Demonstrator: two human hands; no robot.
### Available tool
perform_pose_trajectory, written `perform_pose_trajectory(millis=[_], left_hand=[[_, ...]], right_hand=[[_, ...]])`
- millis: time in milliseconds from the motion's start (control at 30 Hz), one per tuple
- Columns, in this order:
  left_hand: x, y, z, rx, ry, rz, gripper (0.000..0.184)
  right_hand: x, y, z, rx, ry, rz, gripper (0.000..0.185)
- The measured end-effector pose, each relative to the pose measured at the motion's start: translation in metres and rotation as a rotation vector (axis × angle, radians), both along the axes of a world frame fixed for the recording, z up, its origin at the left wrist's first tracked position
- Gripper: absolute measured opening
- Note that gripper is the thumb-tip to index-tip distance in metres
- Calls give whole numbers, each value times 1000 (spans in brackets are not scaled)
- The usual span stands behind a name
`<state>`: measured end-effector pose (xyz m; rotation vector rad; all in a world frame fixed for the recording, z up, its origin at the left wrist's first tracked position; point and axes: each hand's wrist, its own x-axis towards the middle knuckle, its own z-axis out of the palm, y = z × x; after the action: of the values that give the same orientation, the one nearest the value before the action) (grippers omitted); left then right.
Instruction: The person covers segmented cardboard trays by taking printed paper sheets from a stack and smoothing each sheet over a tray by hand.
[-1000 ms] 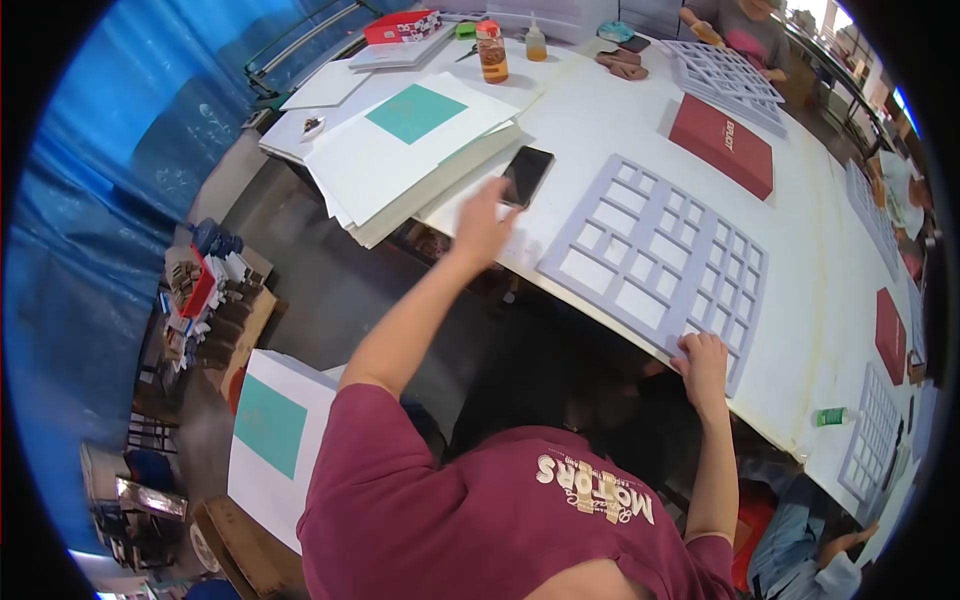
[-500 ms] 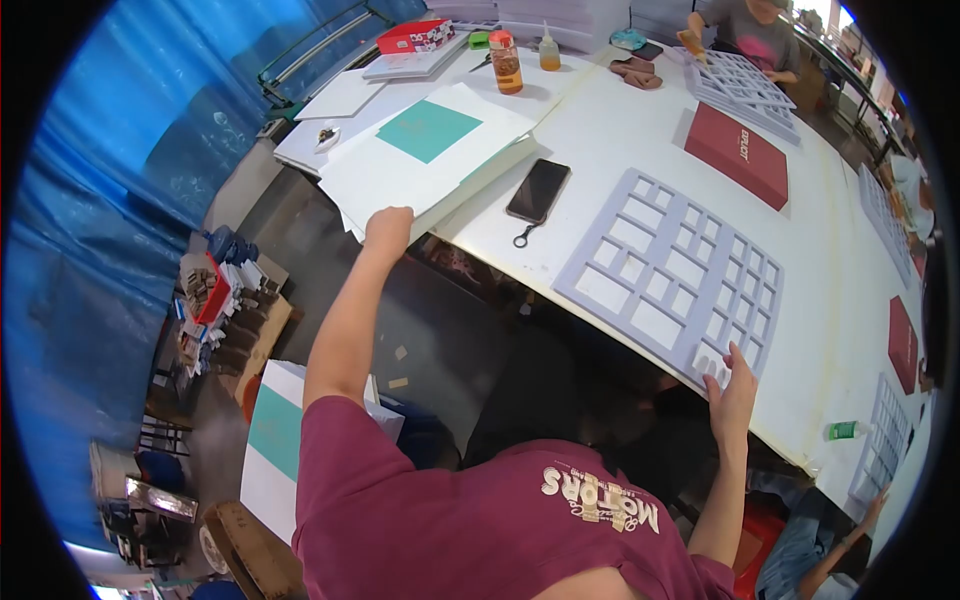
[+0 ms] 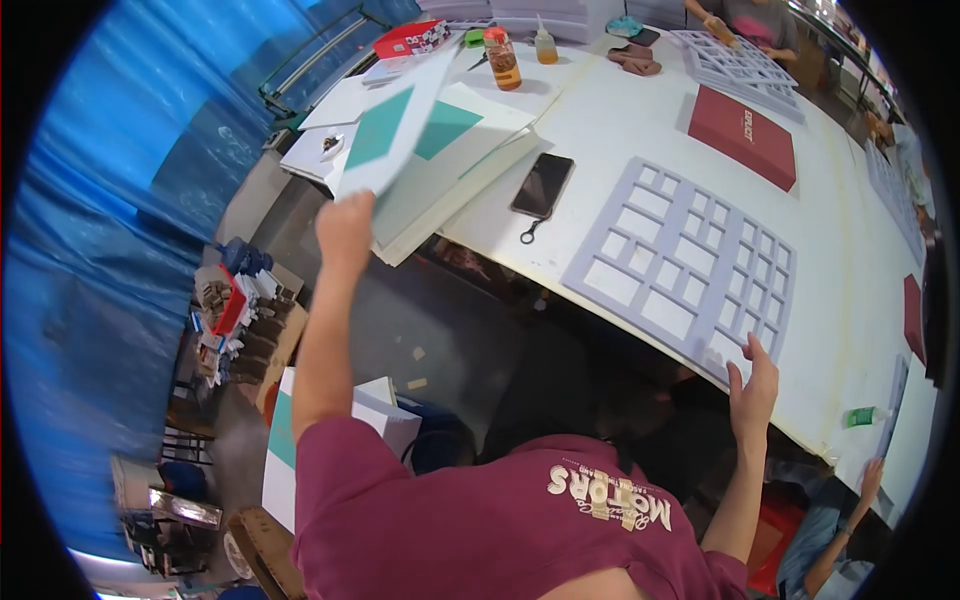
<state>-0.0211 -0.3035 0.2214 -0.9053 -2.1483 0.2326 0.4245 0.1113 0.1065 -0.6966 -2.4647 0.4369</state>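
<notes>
On the white table (image 3: 835, 215), a grey grid (image 3: 722, 282) is set near the empty, half-open right hand (image 3: 755, 393); a tilted green-panelled sheet (image 3: 380, 132) is pinched by the closed left hand (image 3: 345, 230).

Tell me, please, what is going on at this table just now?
The left hand holds up a white sheet with a green panel over a stack of similar sheets. The right hand, open, is at the near edge of a grey grid lying on the table. A phone lies between stack and grid. Across the table, another person is at more grey grids.
</notes>
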Motion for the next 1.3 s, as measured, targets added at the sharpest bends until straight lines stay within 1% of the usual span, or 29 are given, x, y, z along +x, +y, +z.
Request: perform_pose_trajectory(millis=[67, 133, 233, 333, 367, 467, 500, 567, 600, 633, 667, 700, 733, 800, 833, 867, 933, 1033, 1067, 1100, 1133, 1167, 1200, 1267, 1300], left_hand=[[21, -8, -44, -48, -54, -18, 8], [44, -15, -71, -98, -133, 3, 6], [61, -25, -84, 91, -190, 28, 14], [54, -39, -96, 695, -133, 179, 29], [35, -51, -106, 847, -138, 267, 42], [-2, -83, -112, 1506, -1130, 550, 41], [-21, -100, -137, 1746, -1344, 269, 32], [-28, -102, -148, 1923, -1427, 46, 21], [-23, -95, -144, 1846, -1317, 62, 19], [-4, -73, -122, 1877, -1214, 136, 14], [-18, -84, -140, 1789, -1176, -38, 10], [-11, -72, -136, 1777, -1067, -87, 10], [-11, -67, -130, 1805, -1051, -127, 12], [-2, -46, -103, 1834, -1111, -245, 18], [-3, -40, -99, 1802, -1103, -290, 23], [8, -25, -85, 1850, -1137, -255, 25], [21, -10, -63, 1844, -1092, -112, 25], [-4, -26, -73, 1728, -932, -223, 25], [20, -5, -48, 1782, -880, 36, 24], [12, -13, -51, 1754, -889, 91, 24], [-17, -43, -74, 1696, -1011, -25, 21], [-44, -67, -103, 1716, -1008, -126, 19], [-22, -59, -92, 1652, -939, 94, 23], [-20, -81, -111, 1493, -866, 269, 29], [-7, -81, -109, 1579, -903, 277, 31]], right_hand=[[-4, -3, 1, 6, -5, 36, 53], [-9, -4, 4, 17, -19, 62, 52], [-14, 0, 11, 37, -14, 86, 51], [-17, 3, 12, 39, 32, 75, 50], [-17, 2, 11, 34, 51, 66, 50], [-21, -1, 9, 29, 88, 83, 47], [-22, -2, 9, 62, 84, 103, 46], [-21, -5, 14, 127, 71, 106, 44], [-19, -6, 15, 114, 79, 108, 43], [-17, -5, 17, 100, 79, 105, 42], [-14, -4, 18, 88, 76, 99, 40], [-11, -4, 18, 75, 80, 84, 39], [-8, -2, 18, 65, 85, 72, 38], [-6, 2, 18, 50, 106, 73, 34], [-4, 3, 20, 2, 99, 55, 34], [-5, 3, 23, -45, 100, 45, 34], [-2, 2, 25, -105, 128, 33, 32], [-11, -1, 30, -118, 182, 58, 27], [-11, -3, 29, -112, 190, 72, 25], [-11, -3, 29, -100, 198, 86, 23], [-10, -4, 29, -105, 188, 90, 22], [-6, -5, 28, -108, 176, 87, 21], [-3, -4, 27, -110, 165, 76, 20], [2, -4, 21, -128, 169, 67, 19], [3, -3, 19, -137, 168, 57, 19]])
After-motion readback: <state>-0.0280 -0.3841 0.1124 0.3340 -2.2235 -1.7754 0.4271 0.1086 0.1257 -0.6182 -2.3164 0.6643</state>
